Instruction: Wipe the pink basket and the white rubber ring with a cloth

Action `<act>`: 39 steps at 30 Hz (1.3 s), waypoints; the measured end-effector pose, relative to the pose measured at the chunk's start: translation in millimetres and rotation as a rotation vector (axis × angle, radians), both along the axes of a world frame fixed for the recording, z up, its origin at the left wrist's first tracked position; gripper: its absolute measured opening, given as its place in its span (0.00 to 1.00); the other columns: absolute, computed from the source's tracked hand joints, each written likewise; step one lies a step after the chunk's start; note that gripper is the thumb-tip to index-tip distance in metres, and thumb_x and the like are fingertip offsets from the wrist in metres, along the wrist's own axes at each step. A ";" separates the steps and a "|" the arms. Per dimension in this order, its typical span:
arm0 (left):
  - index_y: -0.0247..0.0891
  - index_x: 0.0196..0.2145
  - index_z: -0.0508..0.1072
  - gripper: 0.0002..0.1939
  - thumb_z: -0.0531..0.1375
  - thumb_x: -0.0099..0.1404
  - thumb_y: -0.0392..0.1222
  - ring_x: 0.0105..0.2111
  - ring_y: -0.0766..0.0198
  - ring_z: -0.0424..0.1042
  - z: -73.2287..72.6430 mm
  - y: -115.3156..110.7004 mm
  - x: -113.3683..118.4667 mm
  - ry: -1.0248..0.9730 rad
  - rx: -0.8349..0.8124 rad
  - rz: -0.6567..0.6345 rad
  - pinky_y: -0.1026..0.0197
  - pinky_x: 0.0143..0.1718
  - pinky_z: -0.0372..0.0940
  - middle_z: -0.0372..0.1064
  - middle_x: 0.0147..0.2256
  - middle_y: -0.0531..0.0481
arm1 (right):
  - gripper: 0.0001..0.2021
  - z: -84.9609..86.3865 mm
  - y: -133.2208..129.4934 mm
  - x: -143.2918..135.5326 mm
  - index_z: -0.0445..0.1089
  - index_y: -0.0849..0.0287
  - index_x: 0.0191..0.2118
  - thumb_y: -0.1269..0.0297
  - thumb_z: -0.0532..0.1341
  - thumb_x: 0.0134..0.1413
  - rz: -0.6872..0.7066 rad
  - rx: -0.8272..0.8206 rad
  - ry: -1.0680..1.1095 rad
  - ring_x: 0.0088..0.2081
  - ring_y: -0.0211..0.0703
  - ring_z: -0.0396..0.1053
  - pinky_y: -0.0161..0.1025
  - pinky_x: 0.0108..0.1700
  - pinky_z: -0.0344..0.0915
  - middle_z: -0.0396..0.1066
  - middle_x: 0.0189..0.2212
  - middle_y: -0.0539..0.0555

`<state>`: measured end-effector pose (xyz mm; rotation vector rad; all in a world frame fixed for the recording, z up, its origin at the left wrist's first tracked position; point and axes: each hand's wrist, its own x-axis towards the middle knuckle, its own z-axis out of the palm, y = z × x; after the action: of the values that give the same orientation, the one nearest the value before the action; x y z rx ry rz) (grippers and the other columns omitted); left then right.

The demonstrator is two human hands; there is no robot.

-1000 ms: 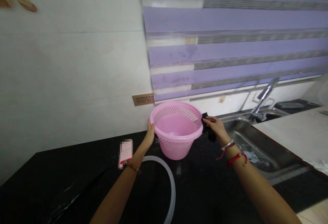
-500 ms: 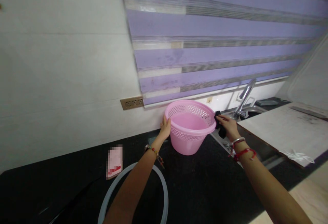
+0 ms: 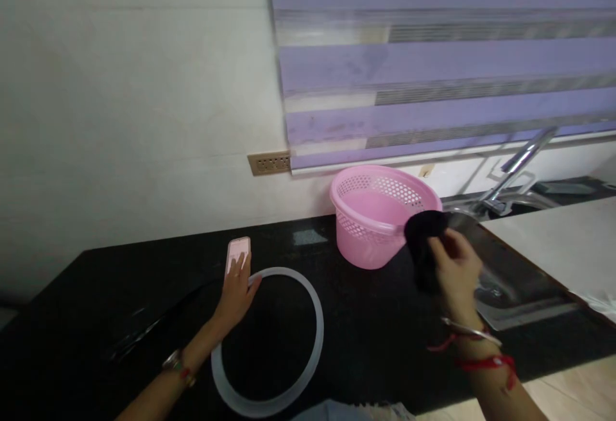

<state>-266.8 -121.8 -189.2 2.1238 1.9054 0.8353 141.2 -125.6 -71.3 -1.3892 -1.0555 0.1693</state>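
My left hand (image 3: pixel 237 289) reaches over a pink phone (image 3: pixel 239 251) that lies on the dark counter. Its fingers are stretched out and apart, and the fingertips overlap the phone's screen. The thumb lies across a pale translucent ring (image 3: pixel 315 318), flat on the counter. Between the fingers of my right hand (image 3: pixel 457 270) hangs a crumpled black cloth (image 3: pixel 423 248), smeared by motion; its exact kind does not show. This cloth overlaps the right front of a pink plastic basket (image 3: pixel 368 254), which stands upright by the wall with holes around its upper part.
On the right are a metal sink (image 3: pixel 500 286), a chrome faucet (image 3: pixel 517 167) and a pale board (image 3: pixel 568 241) over part of the sink. A dark cable (image 3: pixel 168 315) runs along the left counter. Behind, a socket strip (image 3: pixel 269 163) and a purple striped blind (image 3: pixel 433 61) show.
My left hand has left the basket's rim and moved left to the phone. The right hand has drawn the black cloth away from the rim towards me. The view has shifted.
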 end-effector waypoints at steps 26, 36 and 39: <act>0.32 0.58 0.52 0.26 0.46 0.64 0.44 0.60 0.52 0.46 -94.8 41.7 22.5 0.466 -0.003 -0.140 0.47 0.55 0.53 0.49 0.60 0.39 | 0.20 -181.0 70.9 -139.8 0.69 0.65 0.46 0.78 0.46 0.53 0.587 -0.457 -0.811 0.47 0.44 0.62 0.40 0.50 0.63 0.64 0.46 0.61; 0.33 0.58 0.52 0.25 0.45 0.64 0.38 0.59 0.58 0.50 -94.0 26.9 20.6 0.375 -0.035 -0.220 0.49 0.57 0.52 0.52 0.58 0.41 | 0.13 -161.9 112.4 -204.5 0.71 0.63 0.41 0.74 0.50 0.57 0.955 -0.567 -1.037 0.41 0.41 0.62 0.35 0.44 0.62 0.68 0.40 0.55; 0.29 0.57 0.53 0.24 0.44 0.65 0.39 0.59 0.55 0.50 -93.5 26.0 19.7 0.367 -0.047 -0.005 0.48 0.55 0.53 0.53 0.58 0.38 | 0.15 -166.0 100.9 -198.5 0.69 0.63 0.44 0.76 0.49 0.56 0.946 -0.615 -1.033 0.42 0.40 0.61 0.35 0.45 0.61 0.67 0.41 0.56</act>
<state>-247.1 -95.8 -282.7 2.3822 2.0565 0.4140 -57.2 -24.8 -237.3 -1.3888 -2.6686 0.5245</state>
